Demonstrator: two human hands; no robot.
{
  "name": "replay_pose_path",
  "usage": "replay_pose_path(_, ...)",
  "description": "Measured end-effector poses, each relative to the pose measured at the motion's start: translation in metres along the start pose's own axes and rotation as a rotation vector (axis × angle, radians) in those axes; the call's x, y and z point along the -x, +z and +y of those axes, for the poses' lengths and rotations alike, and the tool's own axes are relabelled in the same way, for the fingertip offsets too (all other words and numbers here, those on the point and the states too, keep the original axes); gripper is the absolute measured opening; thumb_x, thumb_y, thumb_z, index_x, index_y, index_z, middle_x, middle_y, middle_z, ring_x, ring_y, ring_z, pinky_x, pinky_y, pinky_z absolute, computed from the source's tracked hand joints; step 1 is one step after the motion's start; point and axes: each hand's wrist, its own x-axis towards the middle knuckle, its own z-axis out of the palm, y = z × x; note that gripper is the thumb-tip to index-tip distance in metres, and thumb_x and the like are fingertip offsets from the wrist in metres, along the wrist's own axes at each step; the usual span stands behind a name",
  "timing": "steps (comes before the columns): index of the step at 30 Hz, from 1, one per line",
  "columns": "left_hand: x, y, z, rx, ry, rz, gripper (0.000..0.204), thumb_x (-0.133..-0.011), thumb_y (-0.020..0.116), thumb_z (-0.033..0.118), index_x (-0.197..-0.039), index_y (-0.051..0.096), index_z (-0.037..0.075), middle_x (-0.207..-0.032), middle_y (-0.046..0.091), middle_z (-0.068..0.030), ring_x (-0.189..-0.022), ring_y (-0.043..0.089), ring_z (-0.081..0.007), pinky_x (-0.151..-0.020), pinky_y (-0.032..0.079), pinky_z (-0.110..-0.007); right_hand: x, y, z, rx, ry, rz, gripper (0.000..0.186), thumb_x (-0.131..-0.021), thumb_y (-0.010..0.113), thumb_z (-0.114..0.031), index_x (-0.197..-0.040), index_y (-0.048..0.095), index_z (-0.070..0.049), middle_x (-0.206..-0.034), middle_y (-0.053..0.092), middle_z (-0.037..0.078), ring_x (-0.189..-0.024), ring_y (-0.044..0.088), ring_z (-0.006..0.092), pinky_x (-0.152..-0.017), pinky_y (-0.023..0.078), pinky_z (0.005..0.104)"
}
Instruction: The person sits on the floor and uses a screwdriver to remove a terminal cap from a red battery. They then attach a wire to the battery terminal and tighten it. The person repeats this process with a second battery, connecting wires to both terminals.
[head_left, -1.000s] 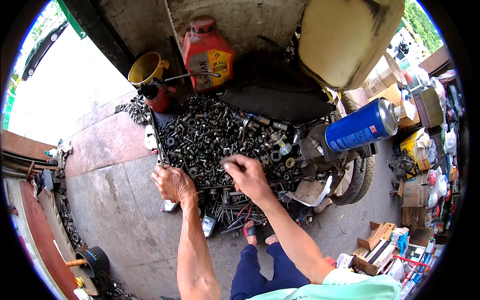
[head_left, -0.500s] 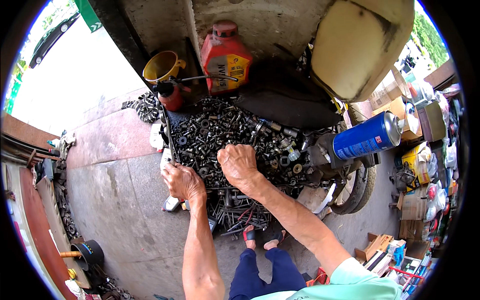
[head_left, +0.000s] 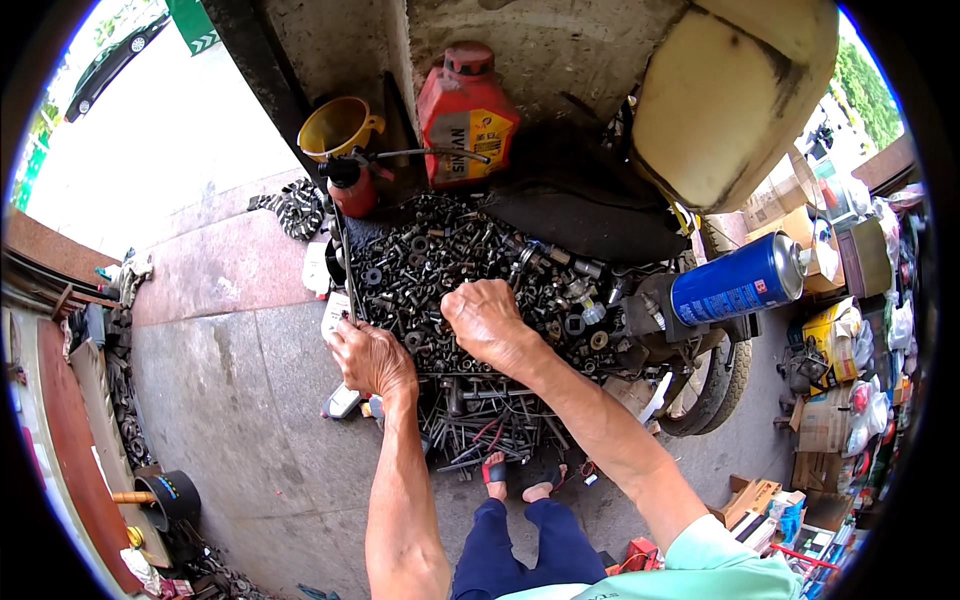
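Note:
A shallow tray (head_left: 346,262) is heaped with dark, greasy bolts, nuts and washers (head_left: 440,245). My left hand (head_left: 372,358) is at its left front corner, with curled fingers against the rim. A small dark bit shows at those fingertips, too small to name. Over the front middle of the heap is my right hand (head_left: 487,322), knuckles up and fingers bent down among the bolts. Its fingertips are hidden, so what they grip cannot be seen. Below the tray's front edge lies a pile of long bolts and rods (head_left: 490,425).
Behind the heap stand a red jug (head_left: 468,120), a yellow funnel (head_left: 335,128) and a red oil can (head_left: 352,190). A blue spray can (head_left: 738,280) leans at the right, above a wheel (head_left: 725,385). Cartons (head_left: 825,420) and bags line the right side; a black bucket (head_left: 172,500) is lower left.
The whole view has shifted slightly, so the tray and the jug appear a little further right. Both hands keep nearly the same places and curled poses.

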Motion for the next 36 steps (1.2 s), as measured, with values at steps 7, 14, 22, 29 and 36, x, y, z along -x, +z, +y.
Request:
replay_pose_path(7,-0.001,-0.004,0.002,0.005,0.010,-0.014,0.017,-0.089,0.050,0.019,-0.091,0.054,0.003,-0.092,0.055,-0.0134,-0.085,0.060,-0.0328,-0.062,0.050,-0.044,0.026,-0.015,0.015,-1.370,0.401,0.022,0.014,-0.077,0.069,-0.010,-0.087,0.068,-0.001,-0.063,0.062,0.003,-0.048,0.050,0.0073,-0.048,0.041,0.0218)
replay_pose_path(14,0.002,0.010,-0.009,-0.016,0.014,0.009,0.020,-0.091,0.046,0.025,-0.091,0.055,0.007,-0.094,0.057,-0.0125,-0.084,0.061,-0.0335,-0.065,0.049,-0.045,0.078,-0.020,0.014,-2.391,0.292,-0.189,0.013,-0.084,0.060,-0.001,-0.097,0.061,0.000,-0.056,0.043,-0.006,-0.042,0.029,0.0009,-0.036,0.025,0.0164)
replay_pose_path(22,-0.025,0.067,-0.054,0.158,-0.026,-0.089,0.019,-0.082,0.052,0.021,-0.084,0.060,0.004,-0.083,0.060,-0.0149,-0.066,0.060,-0.0334,-0.053,0.048,-0.043,0.190,0.011,-0.027,-2.696,0.420,-0.080,0.008,-0.084,0.057,-0.008,-0.086,0.053,-0.002,-0.072,0.057,0.006,-0.043,0.040,0.0048,-0.039,0.033,0.0194)
replay_pose_path(29,0.091,0.020,-0.023,0.489,0.602,0.331,0.023,-0.084,0.056,0.022,-0.085,0.060,0.000,-0.072,0.060,-0.0132,-0.054,0.055,-0.0253,-0.046,0.043,-0.037,0.393,0.037,-0.056,-2.393,0.774,0.193,0.008,-0.080,0.060,-0.007,-0.075,0.055,-0.003,-0.058,0.047,0.002,-0.047,0.042,0.0087,-0.042,0.037,0.0236)
replay_pose_path(36,0.236,-0.114,-0.038,0.817,0.535,-0.180,0.032,-0.083,0.059,0.026,-0.090,0.061,-0.005,-0.079,0.062,-0.0173,-0.063,0.055,-0.0264,-0.056,0.044,-0.039,0.586,0.054,-0.071,-2.398,1.013,0.609,0.003,-0.083,0.059,-0.008,-0.082,0.059,-0.005,-0.070,0.057,0.003,-0.049,0.041,0.0046,-0.045,0.034,0.0204)
